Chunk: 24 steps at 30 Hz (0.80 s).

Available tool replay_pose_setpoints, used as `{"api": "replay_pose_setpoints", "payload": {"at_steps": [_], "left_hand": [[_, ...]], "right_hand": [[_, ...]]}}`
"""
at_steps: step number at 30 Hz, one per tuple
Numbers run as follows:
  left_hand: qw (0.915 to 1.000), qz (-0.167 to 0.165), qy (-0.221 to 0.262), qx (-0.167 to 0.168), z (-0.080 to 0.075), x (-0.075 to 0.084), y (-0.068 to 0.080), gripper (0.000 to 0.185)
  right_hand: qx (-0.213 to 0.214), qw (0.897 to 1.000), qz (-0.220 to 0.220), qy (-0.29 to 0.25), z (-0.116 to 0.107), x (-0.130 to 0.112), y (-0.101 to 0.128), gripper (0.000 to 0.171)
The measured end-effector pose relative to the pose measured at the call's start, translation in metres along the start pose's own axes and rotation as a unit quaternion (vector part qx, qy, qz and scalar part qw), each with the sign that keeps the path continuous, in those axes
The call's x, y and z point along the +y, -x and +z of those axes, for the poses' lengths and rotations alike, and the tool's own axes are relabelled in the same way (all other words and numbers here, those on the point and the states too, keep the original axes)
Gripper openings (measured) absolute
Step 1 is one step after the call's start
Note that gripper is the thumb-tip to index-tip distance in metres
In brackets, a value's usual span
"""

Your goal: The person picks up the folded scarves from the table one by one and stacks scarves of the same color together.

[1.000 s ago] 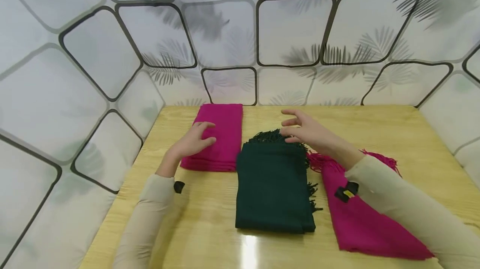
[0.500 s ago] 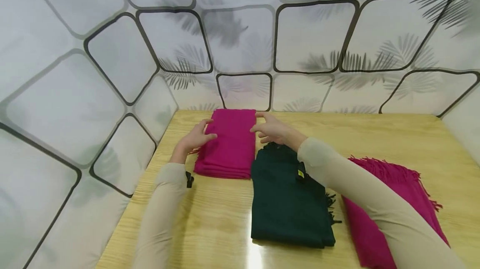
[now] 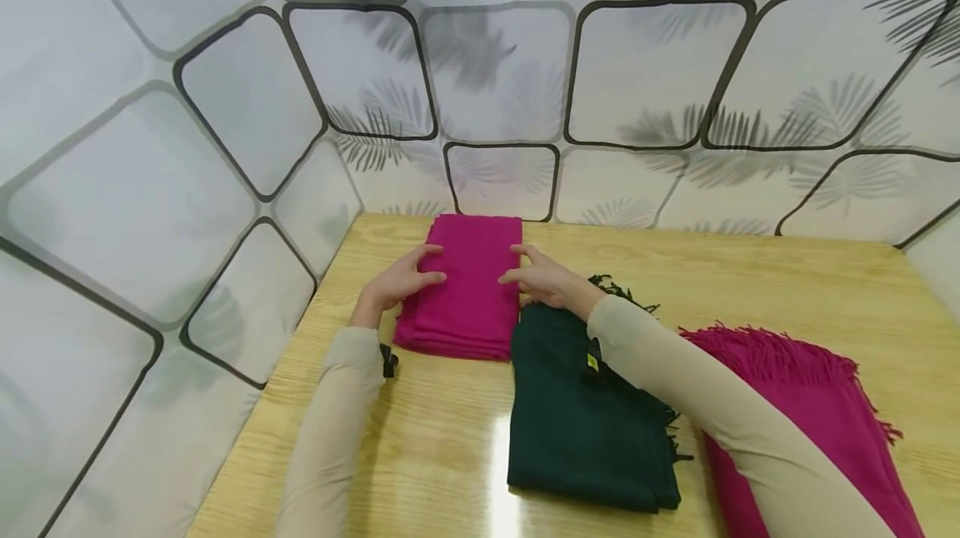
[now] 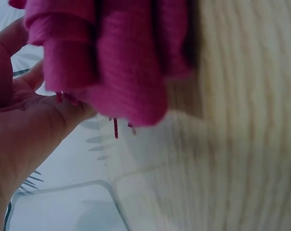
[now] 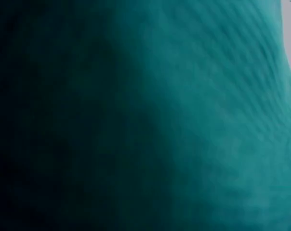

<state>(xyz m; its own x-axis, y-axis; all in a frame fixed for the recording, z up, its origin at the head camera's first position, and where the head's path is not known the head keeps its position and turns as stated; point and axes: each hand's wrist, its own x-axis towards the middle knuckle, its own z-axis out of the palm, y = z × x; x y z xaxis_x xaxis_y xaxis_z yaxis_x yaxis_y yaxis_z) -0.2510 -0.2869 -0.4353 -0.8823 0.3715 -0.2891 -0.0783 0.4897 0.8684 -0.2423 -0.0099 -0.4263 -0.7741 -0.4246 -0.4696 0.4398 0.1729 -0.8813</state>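
Note:
A folded magenta scarf [image 3: 476,280] lies near the back left of the table, in the head view. My left hand [image 3: 401,278] grips its left side, thumb and forefinger over the top, the other fingers hidden by the cloth. My right hand [image 3: 551,278] holds the opposite edge in a like way, its lower fingers partly out of sight. The left wrist view shows the palm [image 4: 39,130] against the stacked folds [image 4: 121,57], with a few fringe strands below. Under my right forearm lies a folded dark green scarf [image 3: 585,438]; its cloth [image 5: 222,120] fills the right wrist view.
A second magenta scarf [image 3: 817,413] with a fringed end lies at the right, partly behind my right sleeve [image 3: 720,413]. The wooden table [image 3: 442,455] meets patterned cloth walls [image 3: 495,63] at its back and left.
My right hand has moved left from above the green scarf to the magenta scarf's right edge. The left hand has closed in on its left side. The head view has shifted.

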Motion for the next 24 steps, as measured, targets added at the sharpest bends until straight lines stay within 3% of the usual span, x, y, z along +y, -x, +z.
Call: {"api": "replay_pose_setpoints", "payload": {"at_steps": [12,18,24], "left_hand": [[0.9995,0.009,0.004,-0.031,0.011,0.007,-0.008,0.066],[0.9982,0.022,-0.025,-0.051,0.017,0.009,-0.013,0.066],[0.9976,0.03,-0.047,-0.042,0.021,0.008,-0.017,0.062]], "right_hand": [[-0.024,1.0,-0.006,-0.002,0.003,0.005,-0.015,0.085],[-0.046,0.999,-0.001,0.009,0.006,0.007,-0.021,0.082],[-0.054,0.998,-0.005,0.015,0.006,0.008,-0.021,0.076]]}}
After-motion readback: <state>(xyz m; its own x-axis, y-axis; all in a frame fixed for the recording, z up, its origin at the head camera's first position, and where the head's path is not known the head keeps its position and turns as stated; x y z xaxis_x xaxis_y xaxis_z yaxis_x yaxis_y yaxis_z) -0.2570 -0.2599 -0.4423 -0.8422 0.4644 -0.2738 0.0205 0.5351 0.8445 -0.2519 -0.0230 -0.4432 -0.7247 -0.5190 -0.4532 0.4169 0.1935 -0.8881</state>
